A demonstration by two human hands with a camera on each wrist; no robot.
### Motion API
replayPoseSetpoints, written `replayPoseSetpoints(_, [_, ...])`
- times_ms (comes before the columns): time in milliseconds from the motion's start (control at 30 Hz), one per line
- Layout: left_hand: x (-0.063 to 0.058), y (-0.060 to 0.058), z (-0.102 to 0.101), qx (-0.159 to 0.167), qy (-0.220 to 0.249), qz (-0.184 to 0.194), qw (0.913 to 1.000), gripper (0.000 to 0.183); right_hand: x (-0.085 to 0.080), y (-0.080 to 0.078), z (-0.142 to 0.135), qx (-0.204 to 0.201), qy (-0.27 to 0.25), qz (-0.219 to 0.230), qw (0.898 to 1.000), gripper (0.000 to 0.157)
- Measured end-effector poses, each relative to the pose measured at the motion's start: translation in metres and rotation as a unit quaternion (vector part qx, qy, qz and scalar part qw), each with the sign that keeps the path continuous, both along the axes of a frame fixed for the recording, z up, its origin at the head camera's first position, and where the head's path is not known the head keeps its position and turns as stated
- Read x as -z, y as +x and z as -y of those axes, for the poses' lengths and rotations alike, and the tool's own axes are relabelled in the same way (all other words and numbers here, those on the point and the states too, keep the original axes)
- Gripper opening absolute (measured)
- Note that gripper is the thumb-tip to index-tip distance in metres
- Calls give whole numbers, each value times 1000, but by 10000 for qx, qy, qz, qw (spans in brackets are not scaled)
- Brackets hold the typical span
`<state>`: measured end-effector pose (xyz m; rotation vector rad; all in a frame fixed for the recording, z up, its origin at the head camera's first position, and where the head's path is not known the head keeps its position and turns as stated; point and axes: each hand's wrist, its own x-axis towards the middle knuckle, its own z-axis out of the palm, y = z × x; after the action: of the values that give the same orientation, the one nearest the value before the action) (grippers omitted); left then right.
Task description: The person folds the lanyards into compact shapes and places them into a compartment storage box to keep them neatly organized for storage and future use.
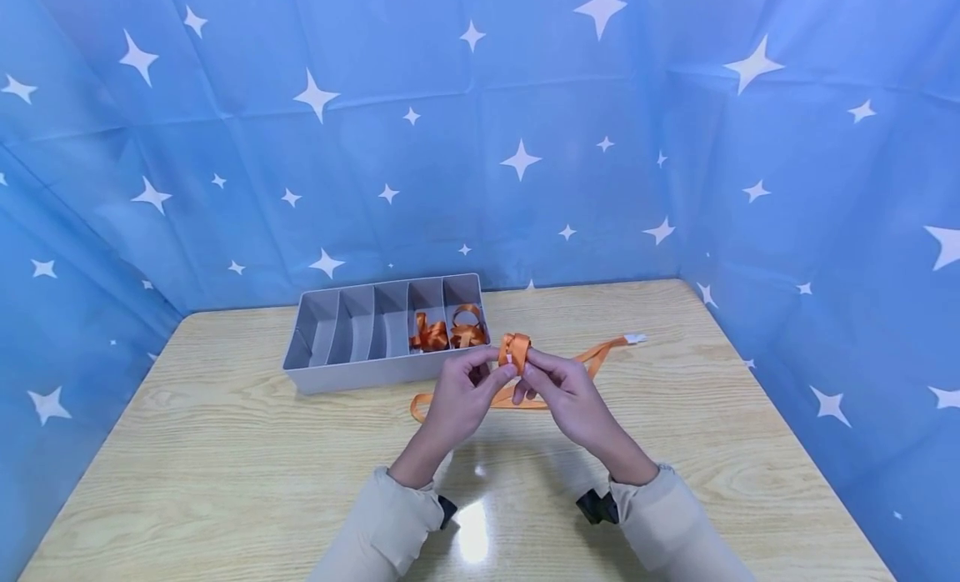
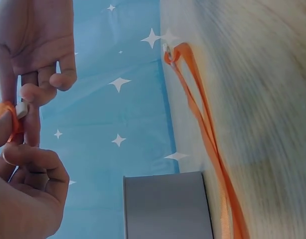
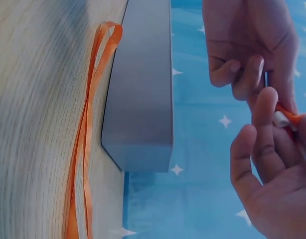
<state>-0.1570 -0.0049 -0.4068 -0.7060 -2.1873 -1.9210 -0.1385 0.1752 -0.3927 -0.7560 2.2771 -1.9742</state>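
Note:
A coiled orange lanyard (image 1: 514, 353) is held up between both hands, above the table. My left hand (image 1: 459, 397) pinches its left side between thumb and fingers. From the other side, my right hand (image 1: 572, 398) grips the coil, with its thumb on the front. A white clip (image 2: 22, 109) pokes out of the coil in the left wrist view. Below the hands, another orange lanyard (image 1: 600, 353) lies stretched across the table, its looped end at left and a white end piece (image 1: 636, 338) at right. The hands hide part of it.
A grey divided box (image 1: 367, 371) stands behind the hands, left of centre. Two coiled orange lanyards sit in its two rightmost compartments, one (image 1: 431, 335) beside the other (image 1: 468, 336). Behind the wooden table (image 1: 225, 449) hangs a blue curtain (image 1: 420, 148) with white stars.

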Motion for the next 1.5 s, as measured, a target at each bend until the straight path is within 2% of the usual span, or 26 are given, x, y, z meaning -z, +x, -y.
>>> replayPoseSetpoints(233, [-1, -2, 3, -93, -23, -3, 10000, 14, 1, 0, 3, 168, -73, -89, 9998, 34])
replayPoseSetpoints(433, [-5, -3, 8, -175, -7, 50, 9998, 13, 6, 1, 6, 302, -251, -365, 9986, 38])
replayPoseSetpoints(667, [-9, -14, 25, -576, 263, 380, 9973, 16, 10, -3, 13, 349, -682, -762, 9941, 39])
replayPoseSetpoints(933, [-10, -28, 45, -1205, 209, 720, 9899, 22, 17, -15, 29, 989, -529, -905, 9896, 41])
replayPoseSetpoints(1167, [-5, -36, 55, -1602, 202, 775, 9838, 23, 24, -28, 39, 1365, -382, -753, 9870, 38])
replayPoseSetpoints(1333, [-1, -43, 63, -1930, 103, 785, 9780, 23, 32, -40, 40, 1359, -289, -619, 9884, 42])
replayPoseSetpoints(1500, [-2, -49, 74, -2297, -71, 863, 9694, 21, 37, -52, 44, 1264, 160, -494, 9906, 54])
